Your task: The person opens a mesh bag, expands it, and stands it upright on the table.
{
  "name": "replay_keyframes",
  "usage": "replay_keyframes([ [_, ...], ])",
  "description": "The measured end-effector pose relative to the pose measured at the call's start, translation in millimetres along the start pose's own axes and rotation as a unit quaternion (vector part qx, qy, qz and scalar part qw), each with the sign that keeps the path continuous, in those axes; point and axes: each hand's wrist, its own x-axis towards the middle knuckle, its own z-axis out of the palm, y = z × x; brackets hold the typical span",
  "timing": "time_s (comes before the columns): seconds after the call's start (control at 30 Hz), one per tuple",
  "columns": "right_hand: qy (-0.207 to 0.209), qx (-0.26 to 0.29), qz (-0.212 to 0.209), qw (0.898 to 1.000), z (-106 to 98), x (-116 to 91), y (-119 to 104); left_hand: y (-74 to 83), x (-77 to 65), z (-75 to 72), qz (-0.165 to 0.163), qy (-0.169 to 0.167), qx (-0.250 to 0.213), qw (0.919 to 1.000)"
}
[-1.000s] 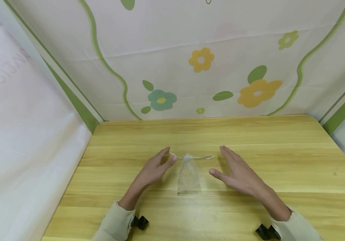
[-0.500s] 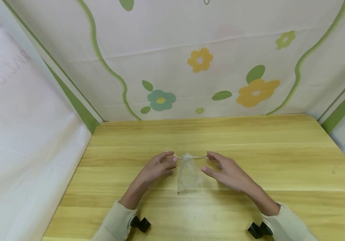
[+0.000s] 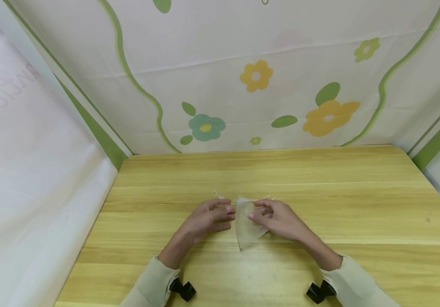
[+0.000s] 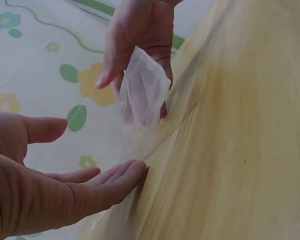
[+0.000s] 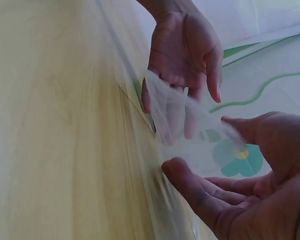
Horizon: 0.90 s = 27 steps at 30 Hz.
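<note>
A small sheer white drawstring pouch [image 3: 246, 232] stands out between the two hands, its gathered neck toward the back and its thin white drawstrings [image 3: 256, 199] reaching out to both sides. On its left is my left hand [image 3: 208, 219], fingers loosely bent, tips right at the pouch's side. My right hand [image 3: 281, 219] overlaps the pouch's right side, with thumb and fingers apart. Seen from the right wrist, the sheer fabric [image 5: 165, 107] spreads between that thumb and fingers. In the left wrist view the left thumb and fingers [image 4: 125, 180] are also spread apart.
The hands work over a wood-grain table [image 3: 158, 170]. Behind it hangs a white cloth [image 3: 212, 85] printed with flowers and leaves, and another white cloth [image 3: 43, 192] hangs at the left. Black wrist mounts [image 3: 183, 290] sit below both sleeves.
The right hand has moved left from beside the pouch to its right side. The left hand has shifted slightly right. The pouch's lower edge is now tilted, its right corner raised toward the right hand.
</note>
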Motion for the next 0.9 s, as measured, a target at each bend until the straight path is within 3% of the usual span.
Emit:
replay_keyframes([
  [0.17, 0.01, 0.018, -0.005, 1.0, 0, -1, 2, 0.7, -0.9, 4.7, 0.005, -0.01, -0.01, 0.9999],
  [0.5, 0.015, 0.164, -0.009, 0.986, -7, -7, -7, 2.2, -0.9, 11.4, 0.048, 0.025, -0.02, 0.9983],
  [0.9, 0.004, 0.18, -0.016, 0.984, -18, -6, -26, 28.4, 1.5, 20.1, 0.096, 0.062, 0.012, 0.9934],
])
